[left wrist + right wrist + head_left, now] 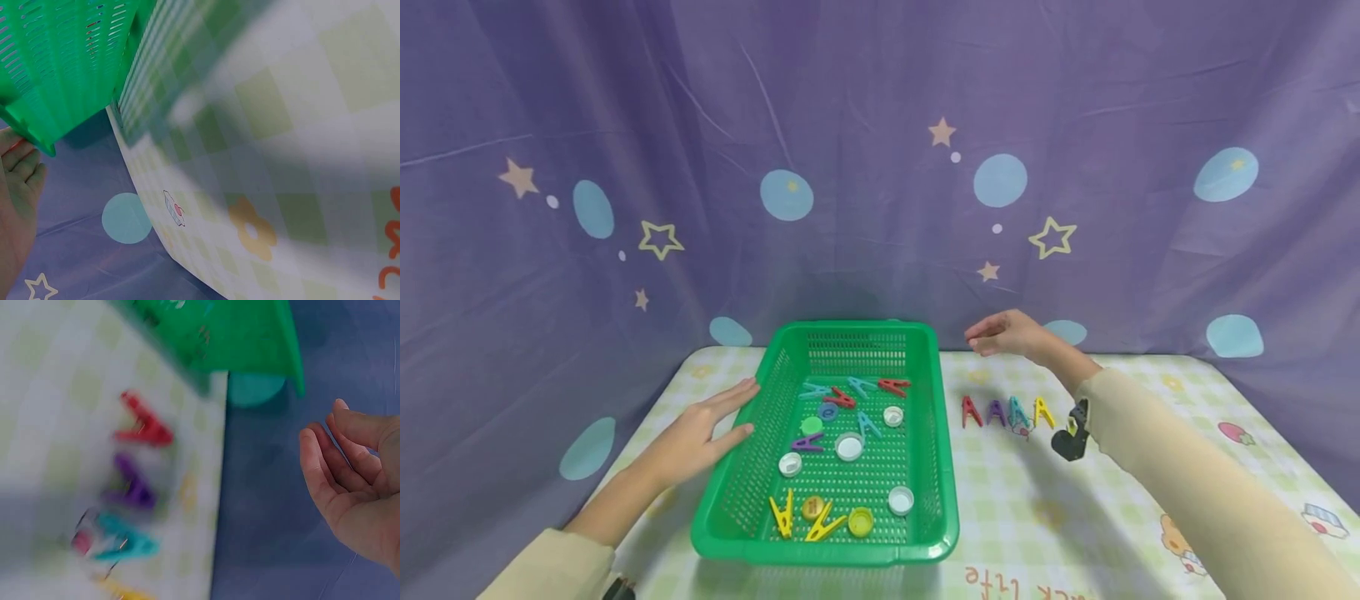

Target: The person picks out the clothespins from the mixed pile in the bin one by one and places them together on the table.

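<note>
A green plastic basket [947,467] stands on the table, with colored clothespins and round bottle caps scattered on its floor. My left hand [707,429] rests on the basket's left rim, fingers extended over it. My right hand [1011,333] hovers beyond the basket's right side, fingers loosely bent with nothing between them in the right wrist view. Below it, a row of clothespins lies on the cloth: a red clothespin [971,411], a purple clothespin [997,412], a light blue clothespin [1017,411] and a yellow clothespin [1042,411].
Inside the basket are a purple clothespin [807,442], a yellow clothespin [783,514], a white cap [849,447] and a yellow cap [861,522]. A checkered tablecloth [1120,492] covers the table. Behind it hangs a purple curtain [880,167].
</note>
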Motion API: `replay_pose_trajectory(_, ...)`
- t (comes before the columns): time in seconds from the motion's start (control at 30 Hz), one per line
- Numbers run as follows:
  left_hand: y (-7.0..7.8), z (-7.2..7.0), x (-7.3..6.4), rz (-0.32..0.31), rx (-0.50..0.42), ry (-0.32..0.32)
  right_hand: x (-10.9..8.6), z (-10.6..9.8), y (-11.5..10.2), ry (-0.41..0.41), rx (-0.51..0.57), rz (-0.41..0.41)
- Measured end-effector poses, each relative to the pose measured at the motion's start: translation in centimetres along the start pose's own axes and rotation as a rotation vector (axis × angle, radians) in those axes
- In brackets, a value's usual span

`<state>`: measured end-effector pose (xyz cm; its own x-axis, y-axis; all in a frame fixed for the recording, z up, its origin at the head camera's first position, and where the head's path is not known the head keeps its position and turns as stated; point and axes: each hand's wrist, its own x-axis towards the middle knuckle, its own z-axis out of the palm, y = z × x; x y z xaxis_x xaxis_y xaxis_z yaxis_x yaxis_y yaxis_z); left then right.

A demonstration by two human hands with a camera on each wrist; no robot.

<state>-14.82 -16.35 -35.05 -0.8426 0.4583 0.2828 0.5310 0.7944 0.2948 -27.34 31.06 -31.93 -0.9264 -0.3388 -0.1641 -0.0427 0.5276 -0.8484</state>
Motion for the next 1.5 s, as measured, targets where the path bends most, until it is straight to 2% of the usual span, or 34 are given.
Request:
replay_pose_trajectory(0.17,0.0,-0.1,0.2,0.004,0.0,-0.001,1.3,1.9,-3.9,-0.032,0.001,-0.032)
replay_pose_trajectory(0.27,0.0,-0.1,0.2,0.007,0.002,0.0,1.8,3.3,-6.0,-0.098,-0.012,-0.06)
replay_pose_trajectory(0.5,-0.1,0.0,0.0,0.005,0.007,0.002,2.8,7.4,-11.0,-0.293,-0.165,-0.12)
replay_pose_trajectory(0.63,-0.2,-0.1,-0.1,0.008,-0.002,0.001,3.2,10.6,-13.3,-0.454,-0.25,-0.155)
replay_pose_trajectory(0.73,-0.3,-0.3,-0.2,0.009,-0.001,0.006,3.2,13.1,-14.6,-0.563,-0.346,-0.21)
replay_pose_trajectory(0.9,-0.4,-0.2,0.0,0.021,0.005,0.015,2.9,17.5,-15.1,-0.702,-0.566,-0.3)
replay_pose_trajectory(0.97,-0.4,0.0,0.0,0.024,0.001,0.015,2.5,19.2,-14.7,-0.764,-0.625,-0.282)
replay_pose_trajectory(1.1,-0.3,0.1,0.0,0.019,-0.011,0.005,1.8,21.8,-13.6,-0.901,-0.694,-0.192)
replay_pose_trajectory(1.27,-0.2,0.1,0.0,0.005,-0.021,-0.012,1.2,23.7,-13.0,-1.026,-0.756,-0.138)
replay_pose_trajectory(1.5,-0.4,0.2,0.0,-0.002,-0.02,-0.012,0.5,25.2,-12.6,-1.082,-0.909,-0.18)
